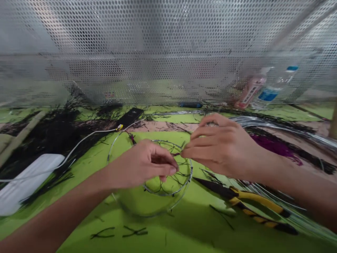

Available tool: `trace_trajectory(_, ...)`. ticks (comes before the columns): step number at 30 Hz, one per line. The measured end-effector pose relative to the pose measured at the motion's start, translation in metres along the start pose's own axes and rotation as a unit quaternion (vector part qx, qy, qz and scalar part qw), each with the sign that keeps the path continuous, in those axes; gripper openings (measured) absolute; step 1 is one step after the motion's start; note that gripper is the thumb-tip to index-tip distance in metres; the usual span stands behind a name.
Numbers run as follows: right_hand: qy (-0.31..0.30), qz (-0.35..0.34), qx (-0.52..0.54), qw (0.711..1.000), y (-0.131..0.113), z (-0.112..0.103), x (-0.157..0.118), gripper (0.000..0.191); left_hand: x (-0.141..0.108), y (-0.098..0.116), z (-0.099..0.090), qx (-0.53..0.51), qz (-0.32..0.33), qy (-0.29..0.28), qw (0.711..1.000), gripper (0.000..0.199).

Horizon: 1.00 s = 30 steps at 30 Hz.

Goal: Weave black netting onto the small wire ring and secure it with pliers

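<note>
Nearest me, my left hand [147, 163] and right hand [223, 149] meet fingertip to fingertip over the wire ring [168, 168], fingers pinched together on its thin black strand. Pliers [250, 207] lie right of them; bottles [263, 89] stand beyond.

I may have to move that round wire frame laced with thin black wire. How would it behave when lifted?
The wire frame is probably light: it is open hoops with sparse lacing. The rings look stiff enough to hold shape between the left hand and right hand. The thin black strands likely bend or snag easily, so it seems fairly delicate.
</note>
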State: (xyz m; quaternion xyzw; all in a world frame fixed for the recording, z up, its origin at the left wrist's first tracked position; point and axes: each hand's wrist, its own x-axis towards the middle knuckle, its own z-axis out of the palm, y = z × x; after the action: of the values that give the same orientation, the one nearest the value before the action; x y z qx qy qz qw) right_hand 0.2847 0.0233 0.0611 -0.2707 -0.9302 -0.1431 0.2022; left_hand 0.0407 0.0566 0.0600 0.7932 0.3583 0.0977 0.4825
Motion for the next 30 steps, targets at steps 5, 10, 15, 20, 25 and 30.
trace_trajectory(5,0.093,0.060,0.072,0.991,0.008,0.012,-0.007,0.013,0.006,-0.007,0.005,-0.162,-0.040,0.041,0.985,0.017)
trace_trajectory(10,0.023,-0.037,-0.153,0.987,0.002,0.020,-0.005,0.022,0.019,-0.027,0.022,-0.208,-0.116,0.060,0.969,0.024)
trace_trajectory(15,-0.102,0.076,-0.106,0.986,0.030,0.037,-0.010,0.031,0.014,-0.032,0.025,-0.239,-0.088,0.102,0.962,0.019)
trace_trajectory(20,-0.113,0.220,-0.049,0.968,0.089,0.069,-0.030,0.020,0.001,-0.028,0.021,-0.290,-0.032,0.154,0.944,0.011)
trace_trajectory(25,-0.083,0.265,0.122,0.953,0.070,0.055,-0.019,0.030,-0.003,-0.026,0.023,-0.341,-0.032,0.162,0.926,0.015)
trace_trajectory(30,-0.079,0.272,0.448,0.848,-0.016,0.029,0.004,0.027,-0.005,-0.019,0.034,-0.334,0.003,0.195,0.922,0.010)
